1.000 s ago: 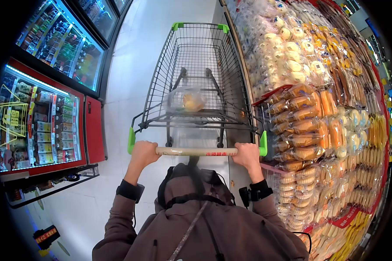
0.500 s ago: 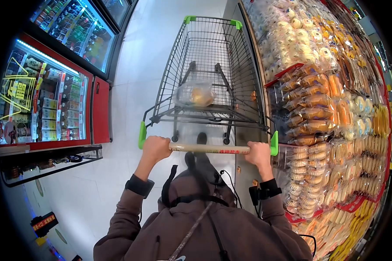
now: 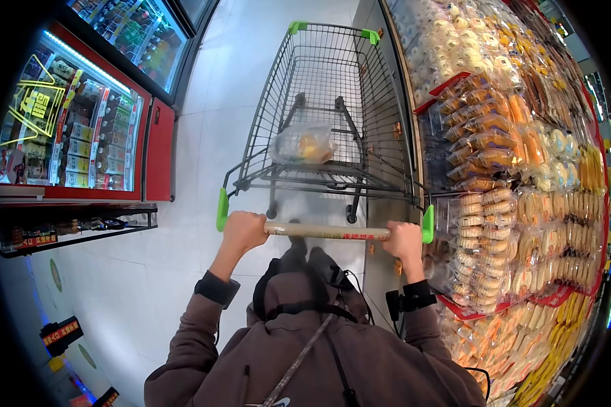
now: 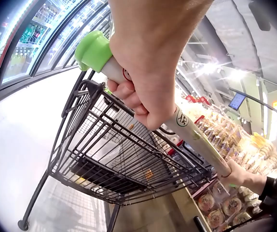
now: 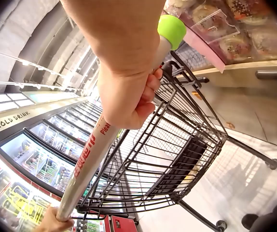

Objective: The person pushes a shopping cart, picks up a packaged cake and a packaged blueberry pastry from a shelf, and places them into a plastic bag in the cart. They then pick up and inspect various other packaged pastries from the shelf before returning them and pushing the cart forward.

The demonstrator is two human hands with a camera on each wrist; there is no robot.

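A black wire shopping cart (image 3: 258, 136) with green corner caps stands ahead of the person. My left hand (image 3: 245, 230) grips the left end of its pale handlebar (image 3: 319, 232), and my right hand (image 3: 404, 239) grips the right end. In the left wrist view, curled fingers (image 4: 131, 96) wrap the bar beside a green end cap (image 4: 92, 50). The right wrist view likewise has the fingers (image 5: 149, 94) closed round the bar, near the other cap (image 5: 172, 31). A clear plastic bag (image 3: 302, 144) with something yellow-orange inside lies in the cart's near end.
Packaged breads and pastries (image 3: 478, 136) fill a long display close along the cart's right side. To the left stand a red drinks cooler (image 3: 159, 152) and further glass-door fridges (image 3: 139, 41). Pale tiled floor (image 3: 207, 136) runs between fridges and cart.
The cooler and bread display have shifted nearer and lower in the head view as the cart and person move forward. Both hands keep their grip; the feet have changed position.
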